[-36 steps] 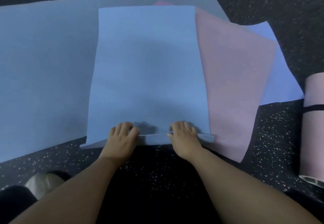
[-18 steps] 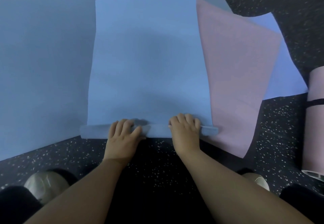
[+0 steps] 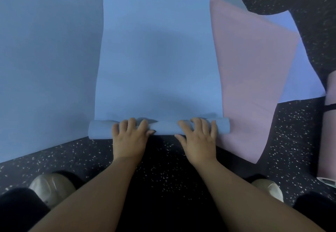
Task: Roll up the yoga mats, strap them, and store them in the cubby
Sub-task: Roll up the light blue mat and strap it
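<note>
A light blue yoga mat [image 3: 158, 59] lies flat on top of other mats and stretches away from me. Its near end is wound into a thin roll [image 3: 165, 128] that runs left to right. My left hand [image 3: 130, 137] sits on the left part of the roll, fingers curled over the top and thumb on the near side. In the same way, my right hand [image 3: 198, 139] grips the right part. Both ends of the roll stick out past my hands.
A pink mat [image 3: 251, 86] lies flat, angled under the blue one, with a lavender mat [image 3: 300, 68] beneath it. A large blue mat [image 3: 45, 68] covers the left. At the right edge lies a rolled pink mat [image 3: 327, 141] with a black strap [image 3: 330, 106]. My shoes [image 3: 51, 186] stand on speckled black floor.
The folded near edge of the blue mat has become a round roll. Both hands have moved forward over it and spread a little further apart.
</note>
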A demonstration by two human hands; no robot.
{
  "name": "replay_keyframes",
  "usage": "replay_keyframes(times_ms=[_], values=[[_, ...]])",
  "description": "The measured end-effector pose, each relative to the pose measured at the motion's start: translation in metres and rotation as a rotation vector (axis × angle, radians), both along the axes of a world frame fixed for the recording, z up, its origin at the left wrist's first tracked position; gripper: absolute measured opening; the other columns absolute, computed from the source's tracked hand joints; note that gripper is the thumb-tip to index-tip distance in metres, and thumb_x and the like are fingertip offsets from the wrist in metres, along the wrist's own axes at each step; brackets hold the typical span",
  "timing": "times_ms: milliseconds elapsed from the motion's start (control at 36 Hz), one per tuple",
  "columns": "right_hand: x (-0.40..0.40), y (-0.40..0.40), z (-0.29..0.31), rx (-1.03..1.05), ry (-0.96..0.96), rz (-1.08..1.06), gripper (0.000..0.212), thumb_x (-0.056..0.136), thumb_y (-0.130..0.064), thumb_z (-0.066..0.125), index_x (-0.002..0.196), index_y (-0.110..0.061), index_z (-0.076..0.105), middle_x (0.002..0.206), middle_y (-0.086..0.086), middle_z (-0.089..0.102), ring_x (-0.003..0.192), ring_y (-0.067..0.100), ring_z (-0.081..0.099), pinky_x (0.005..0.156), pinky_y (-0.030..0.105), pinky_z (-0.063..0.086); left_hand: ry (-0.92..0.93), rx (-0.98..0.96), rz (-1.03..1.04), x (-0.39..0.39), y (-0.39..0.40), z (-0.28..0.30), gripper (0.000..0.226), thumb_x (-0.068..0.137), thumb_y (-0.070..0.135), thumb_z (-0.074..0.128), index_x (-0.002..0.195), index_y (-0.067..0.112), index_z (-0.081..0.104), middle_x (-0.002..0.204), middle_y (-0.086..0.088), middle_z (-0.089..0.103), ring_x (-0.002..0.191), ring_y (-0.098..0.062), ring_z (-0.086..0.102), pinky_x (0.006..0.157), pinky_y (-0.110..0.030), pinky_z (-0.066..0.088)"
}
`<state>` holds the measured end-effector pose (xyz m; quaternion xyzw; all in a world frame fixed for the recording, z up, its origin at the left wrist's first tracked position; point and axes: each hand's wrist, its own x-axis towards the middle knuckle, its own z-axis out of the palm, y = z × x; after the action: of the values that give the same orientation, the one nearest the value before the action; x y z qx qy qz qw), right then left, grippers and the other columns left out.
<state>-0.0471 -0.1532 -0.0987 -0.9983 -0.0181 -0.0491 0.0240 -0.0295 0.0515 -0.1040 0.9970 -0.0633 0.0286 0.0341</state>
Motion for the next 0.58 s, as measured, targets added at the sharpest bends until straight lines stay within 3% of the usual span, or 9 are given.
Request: replay_keyframes(times_ms=[139, 278, 361, 444, 583], values=[[0.005, 0.001, 0.005, -0.019, 0.000, -0.013, 0.041, 0.087, -0.055, 0.036, 0.102, -0.030, 0.066, 0.092, 0.003, 0.058, 0.088, 0.025, 0.054, 0.095, 0.049, 0.030, 0.029, 0.000, -0.051, 0.014, 0.002, 0.006, 0.046, 0.091, 0.049, 0.034, 0.075, 0.012, 0.058, 0.070, -0.009, 0.052, 0.064, -0.030, 0.050, 0.063, -0.041, 0.042], [0.008, -0.001, 0.009, -0.011, -0.019, 0.001, 0.039, 0.088, -0.051, 0.038, 0.093, -0.024, 0.065, 0.081, 0.003, 0.057, 0.077, 0.026, 0.054, 0.079, 0.044, 0.033, 0.034, -0.054, -0.110, 0.019, 0.007, 0.010, 0.051, 0.091, 0.051, 0.033, 0.075, 0.011, 0.061, 0.062, -0.009, 0.054, 0.056, -0.031, 0.052, 0.054, -0.038, 0.045], [0.010, -0.003, 0.013, -0.016, -0.008, 0.033, 0.041, 0.088, -0.051, 0.037, 0.084, -0.020, 0.064, 0.073, 0.002, 0.057, 0.068, 0.026, 0.054, 0.066, 0.038, 0.040, 0.077, -0.072, -0.179, 0.024, 0.012, 0.013, 0.062, 0.095, 0.057, 0.024, 0.073, 0.012, 0.060, 0.058, -0.008, 0.055, 0.047, -0.031, 0.053, 0.045, -0.032, 0.039], [0.014, -0.007, 0.017, 0.051, 0.019, 0.105, 0.044, 0.087, -0.052, 0.038, 0.072, -0.017, 0.061, 0.064, 0.000, 0.057, 0.059, 0.025, 0.055, 0.055, 0.032, 0.039, 0.119, -0.058, -0.191, 0.023, 0.018, 0.014, 0.052, 0.093, 0.055, 0.030, 0.074, 0.012, 0.053, 0.054, -0.006, 0.056, 0.042, -0.031, 0.052, 0.040, -0.029, 0.031], [0.028, -0.008, 0.019, 0.092, 0.120, 0.144, 0.046, 0.085, -0.055, 0.035, 0.072, -0.016, 0.055, 0.063, 0.000, 0.054, 0.049, 0.023, 0.054, 0.047, 0.028, 0.026, 0.271, -0.011, -0.058, 0.029, 0.010, 0.021, 0.041, 0.098, 0.050, 0.036, 0.104, 0.011, 0.048, 0.095, -0.011, 0.062, 0.081, -0.036, 0.062, 0.058, -0.037, 0.034]])
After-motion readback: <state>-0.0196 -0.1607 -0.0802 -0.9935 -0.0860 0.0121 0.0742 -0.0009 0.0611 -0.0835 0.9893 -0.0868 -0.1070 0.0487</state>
